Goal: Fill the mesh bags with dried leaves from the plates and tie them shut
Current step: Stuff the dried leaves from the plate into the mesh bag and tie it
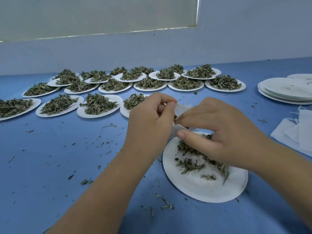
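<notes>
Left hand [152, 119]: fingers curled, pinching the upper edge of the mesh bag [183, 108]. Right hand [219, 132]: fingers bunched at the bag mouth, thumb clamped against the lower flap, with a few dark leaf bits showing between the two hands. The bag hangs between both hands, just above the far rim of the working plate [202, 191].

The remaining dried leaves [187, 164] lie under the right palm. The full plates [99, 105] sit beyond the left hand and the spare bags [297, 132] outboard of the right hand.

Risks:
- The mouth is narrow and the leaves are brittle. A hurried push probably spills crumbs onto the table [67, 149], which is already littered.
- Overfilling would leave too little slack to tie.
- The right wrist could drag leaves off the plate.
</notes>
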Tool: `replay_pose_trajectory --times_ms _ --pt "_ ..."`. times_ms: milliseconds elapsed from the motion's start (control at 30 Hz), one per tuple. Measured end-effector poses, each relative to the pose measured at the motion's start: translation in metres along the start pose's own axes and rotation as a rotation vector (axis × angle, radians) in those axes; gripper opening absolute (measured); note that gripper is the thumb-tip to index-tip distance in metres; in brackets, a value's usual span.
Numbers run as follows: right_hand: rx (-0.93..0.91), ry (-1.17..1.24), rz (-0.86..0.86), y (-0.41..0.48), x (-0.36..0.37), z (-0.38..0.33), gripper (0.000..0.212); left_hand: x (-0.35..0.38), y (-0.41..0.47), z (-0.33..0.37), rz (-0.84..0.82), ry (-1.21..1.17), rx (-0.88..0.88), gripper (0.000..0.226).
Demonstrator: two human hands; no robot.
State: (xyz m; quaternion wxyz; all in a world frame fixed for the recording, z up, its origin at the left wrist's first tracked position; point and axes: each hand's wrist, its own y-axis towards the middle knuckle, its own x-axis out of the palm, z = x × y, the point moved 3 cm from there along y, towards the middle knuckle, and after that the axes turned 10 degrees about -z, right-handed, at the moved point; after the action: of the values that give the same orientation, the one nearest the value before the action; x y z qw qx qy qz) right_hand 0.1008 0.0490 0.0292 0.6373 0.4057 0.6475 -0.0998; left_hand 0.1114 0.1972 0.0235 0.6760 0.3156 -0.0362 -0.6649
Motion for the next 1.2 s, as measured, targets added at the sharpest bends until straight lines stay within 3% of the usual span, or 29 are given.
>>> replay_pose_trajectory --times_ms 133,267,433,533,667,733,967,1200 --pt "0.021 -0.066 -0.138 0.008 0.011 -0.001 0.044 0.012 -0.005 0.002 -0.114 0.027 0.026 0.018" --pt "0.036 0.110 -0.138 0.002 0.005 0.010 0.021 0.012 -0.004 -0.002 -0.109 0.044 0.018 0.015" --pt "0.157 0.469 0.023 -0.003 -0.030 0.033 0.005 0.003 -0.002 -0.003 -0.069 0.121 0.072 0.020" --pt "0.221 0.426 -0.107 -0.008 -0.044 0.049 0.005 0.001 -0.002 -0.002 -0.051 0.239 0.145 0.018" --pt "0.307 0.391 -0.514 -0.029 -0.034 0.061 0.021 0.000 -0.003 0.001 -0.020 0.333 0.206 0.014" --pt "0.324 0.323 -0.632 -0.037 -0.028 0.061 0.035 0.001 -0.003 0.001 -0.021 0.344 0.212 0.016" --pt "0.274 0.160 -0.721 -0.040 -0.015 0.051 0.076 0.001 -0.004 0.001 -0.025 0.317 0.206 0.011" --pt "0.279 0.106 -0.724 -0.039 -0.004 0.042 0.068 0.002 -0.004 0.000 -0.029 0.329 0.205 0.012"
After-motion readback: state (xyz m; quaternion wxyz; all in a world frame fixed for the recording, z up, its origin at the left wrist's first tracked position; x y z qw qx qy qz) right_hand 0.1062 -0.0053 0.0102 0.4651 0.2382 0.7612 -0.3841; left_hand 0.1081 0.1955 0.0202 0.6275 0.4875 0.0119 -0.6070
